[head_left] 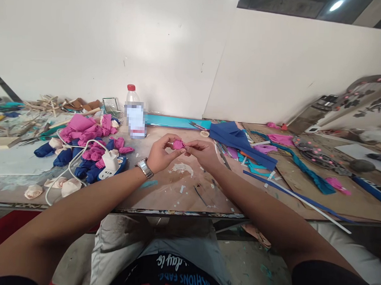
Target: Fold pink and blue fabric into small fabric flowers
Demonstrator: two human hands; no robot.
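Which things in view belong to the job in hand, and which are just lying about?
Part of the job:
pink piece, held in the fingertips of the left hand and right hand
crumpled pink pile, probably, given its similar colour

Apparently just lying about:
red-capped bottle
white plug
wooden sticks

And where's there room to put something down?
On the table, between left hand, right hand and near edge, it's mostly bare, with a few scraps. A smaller patch lies between the bottle and left hand. Crowded: the left, with pink bundles and a socket strip; the right, with blue cloth and a teal strip.
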